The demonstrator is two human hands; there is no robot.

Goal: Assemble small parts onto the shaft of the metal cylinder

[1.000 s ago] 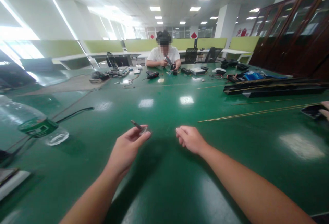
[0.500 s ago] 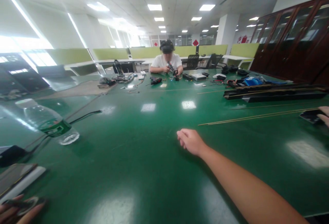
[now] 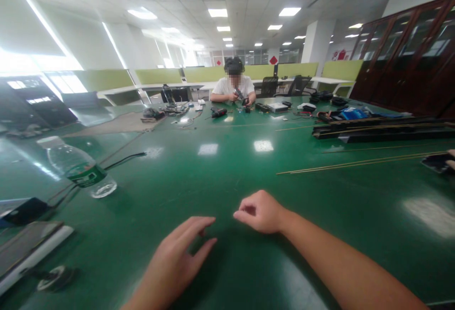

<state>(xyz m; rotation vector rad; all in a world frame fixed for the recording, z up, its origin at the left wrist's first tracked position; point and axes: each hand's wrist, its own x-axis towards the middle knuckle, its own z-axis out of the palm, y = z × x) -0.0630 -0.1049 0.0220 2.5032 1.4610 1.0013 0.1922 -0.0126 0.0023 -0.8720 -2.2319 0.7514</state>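
Surface: the wide glossy green surface carries everything I watch.
Left hand: fingers spread flat just over it, holding nothing.
Right hand: fingers curled closed; nothing shows in them.
Round part: the small dark round part lies far left, well apart from both hands.

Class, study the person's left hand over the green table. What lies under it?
The left hand lies palm down, fingers spread, above the green table; only bare tabletop shows around its edges. Anything beneath the palm is covered and cannot be told.
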